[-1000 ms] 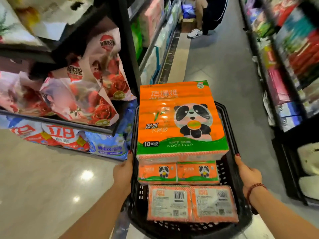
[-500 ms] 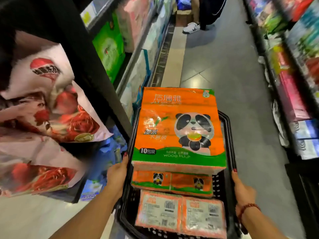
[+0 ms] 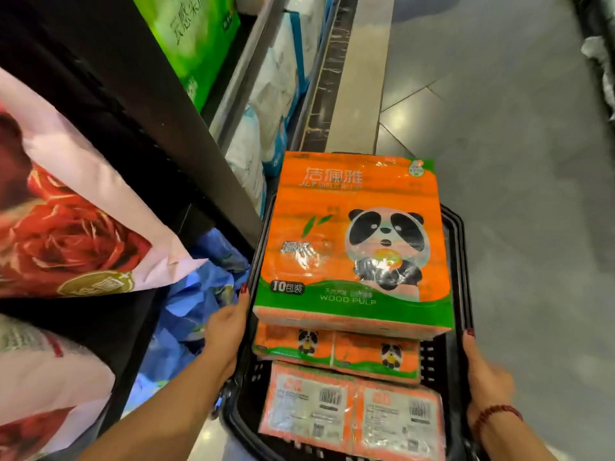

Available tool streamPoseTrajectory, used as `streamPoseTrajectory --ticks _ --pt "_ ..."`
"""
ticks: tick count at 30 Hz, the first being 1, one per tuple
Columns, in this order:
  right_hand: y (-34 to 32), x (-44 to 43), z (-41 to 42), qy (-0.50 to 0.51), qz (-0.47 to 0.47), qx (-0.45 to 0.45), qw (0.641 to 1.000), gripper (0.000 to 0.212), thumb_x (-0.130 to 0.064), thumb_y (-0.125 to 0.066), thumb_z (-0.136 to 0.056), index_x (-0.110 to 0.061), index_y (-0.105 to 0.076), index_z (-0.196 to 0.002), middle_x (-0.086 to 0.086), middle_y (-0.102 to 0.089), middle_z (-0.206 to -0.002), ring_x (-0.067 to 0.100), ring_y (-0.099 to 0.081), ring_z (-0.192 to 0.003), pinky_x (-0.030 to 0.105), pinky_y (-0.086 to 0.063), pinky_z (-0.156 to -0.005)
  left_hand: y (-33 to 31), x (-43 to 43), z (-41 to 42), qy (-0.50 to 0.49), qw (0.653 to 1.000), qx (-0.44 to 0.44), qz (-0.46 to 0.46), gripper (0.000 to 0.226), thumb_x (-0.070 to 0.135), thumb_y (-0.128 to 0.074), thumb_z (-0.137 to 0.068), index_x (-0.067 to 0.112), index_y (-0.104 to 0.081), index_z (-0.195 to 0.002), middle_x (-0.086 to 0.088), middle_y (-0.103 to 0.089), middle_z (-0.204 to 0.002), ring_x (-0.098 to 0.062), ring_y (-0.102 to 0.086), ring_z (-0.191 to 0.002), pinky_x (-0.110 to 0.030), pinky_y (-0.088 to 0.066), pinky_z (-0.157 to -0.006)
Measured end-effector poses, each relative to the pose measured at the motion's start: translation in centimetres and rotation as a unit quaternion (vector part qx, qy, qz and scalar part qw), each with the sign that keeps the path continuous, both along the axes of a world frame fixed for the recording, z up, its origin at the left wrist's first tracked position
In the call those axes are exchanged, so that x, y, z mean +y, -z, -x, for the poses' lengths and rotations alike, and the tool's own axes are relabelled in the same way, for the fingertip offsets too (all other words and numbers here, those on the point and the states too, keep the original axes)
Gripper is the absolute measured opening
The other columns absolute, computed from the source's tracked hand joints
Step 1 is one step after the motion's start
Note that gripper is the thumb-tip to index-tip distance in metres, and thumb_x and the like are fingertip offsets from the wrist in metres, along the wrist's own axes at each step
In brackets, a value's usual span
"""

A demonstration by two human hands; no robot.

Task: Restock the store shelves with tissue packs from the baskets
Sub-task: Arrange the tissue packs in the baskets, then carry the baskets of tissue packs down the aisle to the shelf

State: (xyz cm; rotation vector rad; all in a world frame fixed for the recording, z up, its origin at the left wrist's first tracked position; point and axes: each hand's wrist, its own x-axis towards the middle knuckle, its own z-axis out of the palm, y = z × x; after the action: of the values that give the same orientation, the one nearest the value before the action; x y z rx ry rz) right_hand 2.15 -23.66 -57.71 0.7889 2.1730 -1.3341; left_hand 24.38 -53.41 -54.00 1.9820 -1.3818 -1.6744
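A black plastic basket [image 3: 461, 247] hangs low in front of me, carried by both sides. My left hand [image 3: 226, 331] grips its left rim and my right hand [image 3: 484, 377] grips its right rim. A big orange tissue pack [image 3: 352, 241] with a panda and a green band lies on top inside. Under it sit smaller orange panda packs [image 3: 336, 349], and nearest me are packs with barcode labels [image 3: 352, 414] facing up.
A black shelf upright [image 3: 139, 104] stands close on the left. It holds pink rose-printed bags [image 3: 66, 227], blue bags [image 3: 206, 287] below, a green pack [image 3: 196, 34] and pale blue packs [image 3: 279, 84] farther along. Grey tiled aisle floor [image 3: 499, 161] stretches ahead and right.
The view has moved forward along the aisle and tilted down. The left shelf is closer, the basket sits lower in view, and both hands keep their hold on its rims.
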Motion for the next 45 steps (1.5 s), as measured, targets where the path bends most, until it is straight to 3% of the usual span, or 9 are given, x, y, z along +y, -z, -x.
streamPoseTrajectory --ticks 4,12,20,25,31,33,35,38,45 --pt "2.1 -0.4 -1.4 -0.009 0.01 0.001 1.0 0.052 -0.057 -0.075 -0.07 -0.011 -0.055 -0.055 -0.001 -0.056 -0.042 0.022 -0.051 -0.05 0.03 -0.047 -0.055 2.5 -0.5 -1.0 -0.026 1.0 -0.008 0.007 0.04 0.026 -0.063 -0.09 0.017 -0.057 -0.052 -0.004 -0.064 -0.056 -0.021 -0.058 -0.061 -0.036 -0.046 -0.059" --pt "2.5 -0.6 -2.4 -0.03 -0.012 -0.007 0.999 0.057 -0.066 -0.07 -0.068 -0.011 -0.059 -0.057 0.011 -0.062 -0.062 0.024 -0.058 -0.065 0.048 -0.055 -0.072 4.4 0.0 -2.6 -0.018 0.999 0.031 -0.013 0.025 0.019 -0.063 -0.092 0.014 -0.067 -0.068 -0.009 -0.071 -0.076 -0.027 -0.065 -0.081 -0.049 -0.052 -0.08" --pt "0.8 -1.0 -2.1 -0.091 -0.044 -0.022 0.995 0.058 -0.066 -0.065 -0.074 -0.013 -0.057 -0.051 0.004 -0.061 -0.054 0.02 -0.057 -0.053 0.026 -0.05 -0.056 4.0 -1.3 -3.7 0.023 0.999 0.01 -0.042 0.029 0.041 -0.063 -0.09 0.015 -0.073 -0.086 -0.011 -0.071 -0.097 -0.028 -0.065 -0.093 -0.047 -0.05 -0.092" --pt "-3.3 -0.9 -2.6 -0.212 -0.101 -0.018 0.972 0.057 -0.052 -0.063 -0.084 -0.011 -0.06 -0.124 0.011 -0.066 -0.111 0.024 -0.062 -0.094 0.033 -0.048 -0.085 0.6 -1.4 -4.2 0.114 0.991 -0.056 0.032 0.025 0.035 -0.053 -0.096 0.017 -0.065 -0.108 -0.005 -0.061 -0.104 -0.021 -0.053 -0.091 -0.032 -0.038 -0.078" --pt "-15.9 0.6 -5.9 -0.425 -0.233 0.082 0.871 0.069 -0.05 -0.062 -0.086 -0.02 -0.04 -0.143 0.009 -0.046 -0.144 0.028 -0.043 -0.131 0.039 -0.038 -0.105 -8.5 3.3 -7.3 0.229 0.96 -0.056 0.151 0.012 0.013 -0.062 -0.092 0.014 -0.067 -0.102 -0.009 -0.065 -0.099 -0.03 -0.061 -0.095 -0.04 -0.042 -0.083" --pt "-20.2 1.6 -7.8 -0.472 -0.277 0.123 0.828 0.068 -0.053 -0.058 -0.087 -0.022 -0.038 -0.145 0.004 -0.044 -0.147 0.024 -0.04 -0.134 0.033 -0.033 -0.107 -12.0 5.8 -7.3 0.316 0.927 -0.034 0.2 0.016 0.007 -0.067 -0.086 0.022 -0.067 -0.088 -0.002 -0.059 -0.08 -0.023 -0.058 -0.079 -0.038 -0.04 -0.075" --pt "-23.9 3.1 -9.7 -0.492 -0.294 0.139 0.808 0.069 -0.055 -0.055 -0.088 -0.022 -0.036 -0.145 0.0 -0.04 -0.15 0.021 -0.038 -0.136 0.032 -0.03 -0.11 -15.0 8.3 -6.5 0.414 0.884 -0.036 0.212 0.022 0.014 -0.071 -0.085 0.013 -0.068 -0.106 -0.007 -0.063 -0.096 -0.024 -0.057 -0.093 -0.033 -0.039 -0.08" --pt "-28.5 6.6 -12.6 -0.474 -0.309 0.156 0.81 0.07 -0.058 -0.051 -0.089 -0.024 -0.033 -0.147 -0.002 -0.034 -0.153 0.018 -0.033 -0.139 0.032 -0.027 -0.112 -19.5 11.1 -3.6 0.54 0.805 0.025 0.245 0.043 0.026 -0.07 -0.086 0.014 -0.06 -0.126 -0.006 -0.059 -0.126 -0.026 -0.051 -0.119 -0.035 -0.039 -0.098" --pt "-36.0 17.5 -17.7 -0.353 -0.376 0.208 0.831 0.071 -0.065 -0.052 -0.084 -0.027 -0.04 -0.143 -0.003 -0.043 -0.147 0.02 -0.04 -0.132 0.035 -0.033 -0.105 -29.3 19.3 4.9 0.719 0.55 0.146 0.398 0.049 0.033 -0.069 -0.082 0.012 -0.063 -0.125 -0.007 -0.061 -0.127 -0.028 -0.052 -0.12 -0.035 -0.038 -0.103"
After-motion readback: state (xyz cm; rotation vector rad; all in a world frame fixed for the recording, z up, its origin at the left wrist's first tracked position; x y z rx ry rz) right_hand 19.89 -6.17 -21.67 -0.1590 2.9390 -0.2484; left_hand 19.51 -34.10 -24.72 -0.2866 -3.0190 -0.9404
